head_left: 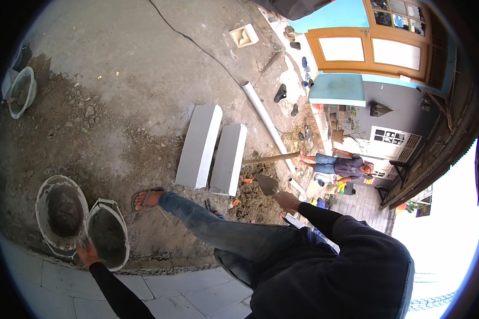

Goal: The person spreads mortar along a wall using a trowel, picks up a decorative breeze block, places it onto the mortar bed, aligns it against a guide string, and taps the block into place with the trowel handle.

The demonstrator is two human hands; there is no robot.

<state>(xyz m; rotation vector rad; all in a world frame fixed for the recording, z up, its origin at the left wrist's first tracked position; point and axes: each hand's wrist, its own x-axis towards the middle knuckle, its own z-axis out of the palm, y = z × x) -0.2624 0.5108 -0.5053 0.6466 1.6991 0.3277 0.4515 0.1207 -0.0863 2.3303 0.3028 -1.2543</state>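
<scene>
At the lower left, my left hand (88, 253) is closed at the rim where two buckets meet, seemingly gripping the smaller bucket (123, 226). Grey mortar lies inside that bucket. Against it stands a wider pale bucket (39, 204), also with wet grey mortar in it. My right hand (288, 201) is wrapped round the handle of a trowel (267, 184), whose pointed blade is held over a patch of dug soil (258, 204). Two pale lightweight blocks (199, 143) (229, 159) lie side by side on the ground beyond my sandalled foot (146, 199).
A course of pale blocks (170, 287) runs along the lower edge. A white pipe (266, 119), a wooden handle (271, 158) and a dark cable (189, 38) lie across the ground. Another person (338, 166) stands near the house. A basin (24, 93) sits far left.
</scene>
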